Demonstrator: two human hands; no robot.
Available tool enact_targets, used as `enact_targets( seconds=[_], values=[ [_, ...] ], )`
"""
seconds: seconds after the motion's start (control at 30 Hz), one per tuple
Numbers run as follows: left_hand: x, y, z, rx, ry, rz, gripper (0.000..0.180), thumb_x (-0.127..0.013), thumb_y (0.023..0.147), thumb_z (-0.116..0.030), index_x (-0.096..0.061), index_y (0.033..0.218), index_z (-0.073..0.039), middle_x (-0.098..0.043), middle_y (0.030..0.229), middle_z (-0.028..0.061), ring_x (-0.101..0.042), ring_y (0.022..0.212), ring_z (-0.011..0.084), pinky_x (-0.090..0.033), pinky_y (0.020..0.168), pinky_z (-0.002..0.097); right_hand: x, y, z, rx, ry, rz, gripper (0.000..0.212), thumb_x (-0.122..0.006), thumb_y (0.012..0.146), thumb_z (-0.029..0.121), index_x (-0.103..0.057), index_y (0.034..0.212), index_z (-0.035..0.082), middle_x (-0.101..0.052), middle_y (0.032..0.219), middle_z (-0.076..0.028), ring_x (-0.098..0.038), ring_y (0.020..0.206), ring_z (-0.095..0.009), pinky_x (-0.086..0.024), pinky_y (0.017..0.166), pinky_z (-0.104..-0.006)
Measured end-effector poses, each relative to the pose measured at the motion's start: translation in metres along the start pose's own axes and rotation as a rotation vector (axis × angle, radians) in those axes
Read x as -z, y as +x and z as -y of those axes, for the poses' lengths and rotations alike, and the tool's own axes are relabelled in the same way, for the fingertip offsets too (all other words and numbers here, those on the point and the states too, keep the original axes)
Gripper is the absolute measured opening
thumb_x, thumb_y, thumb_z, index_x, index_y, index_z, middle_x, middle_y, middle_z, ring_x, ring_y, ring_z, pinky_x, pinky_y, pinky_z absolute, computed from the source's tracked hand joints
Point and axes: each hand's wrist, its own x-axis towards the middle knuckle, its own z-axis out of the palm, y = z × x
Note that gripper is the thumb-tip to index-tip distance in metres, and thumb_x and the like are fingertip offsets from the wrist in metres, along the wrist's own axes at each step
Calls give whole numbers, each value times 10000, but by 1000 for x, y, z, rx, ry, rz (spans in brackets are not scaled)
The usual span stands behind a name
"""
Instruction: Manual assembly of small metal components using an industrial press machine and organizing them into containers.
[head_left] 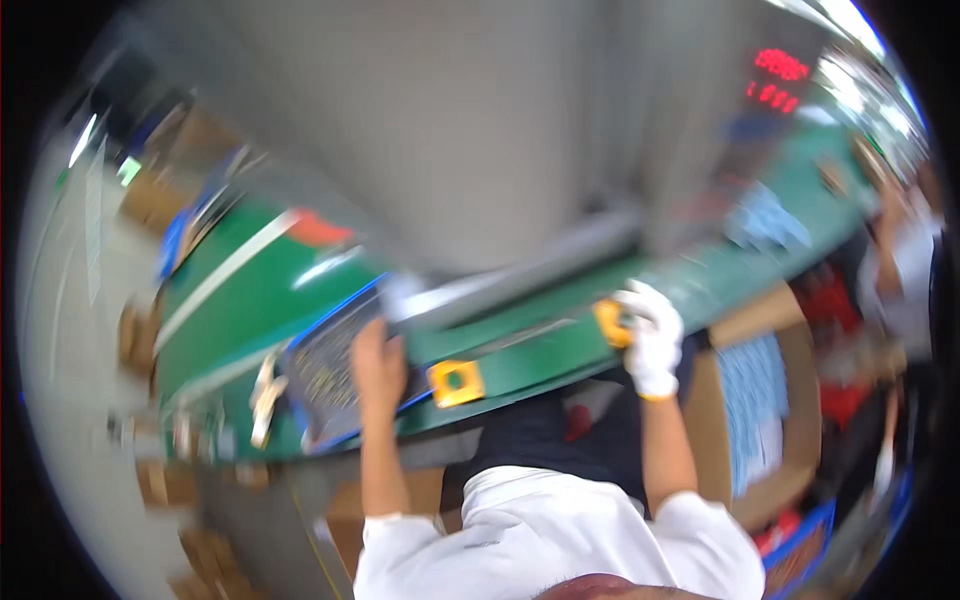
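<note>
My left hand [380, 368] is bare and reaches over a dark, blue-rimmed tray [330, 385] holding many small brass-coloured bits. Its thumb stands apart from the fingers; the fingertips are blurred, and nothing shows in them. My right hand [652, 340] wears a white glove, with its fingers curled on the right edge of a square yellow piece [608, 324] by the bench's front edge. A second square yellow piece with a round hole [457, 384] lies between my hands, touched by neither.
A large grey machine [440, 130], blurred, rises over the green bench [235, 275]. A white glove [266, 400] lies left of the tray. Blue items [765, 218] lie on the bench at right. A cardboard box [708, 430] with blue sheets stands right of me. Another person [905, 265] sits far right.
</note>
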Motion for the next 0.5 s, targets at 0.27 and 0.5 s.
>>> enact_targets(
  seconds=[0.27, 0.5],
  values=[
    [11, 10, -34, 24, -86, 329, 453, -643, 1018, -40, -627, 1463, 45, -577, 1558, 260, -526, 1448, 457, -393, 1241, 507, -4, -8, -16, 6, 34, 70, 198, -699, 976, 138, -768, 1157, 95, -764, 1247, -100, -657, 1318, -373, -505, 1117, -488],
    [7, 7, -33, 51, -123, 198, 276, -760, 964, -58, -763, 1212, 65, -716, 1247, 295, -663, 1168, 462, -507, 1045, 508, 2, -11, -18, 1, 63, 72, 198, -693, 974, 114, -758, 1159, 82, -766, 1215, -92, -650, 1331, -381, -493, 1133, -489]
  ],
)
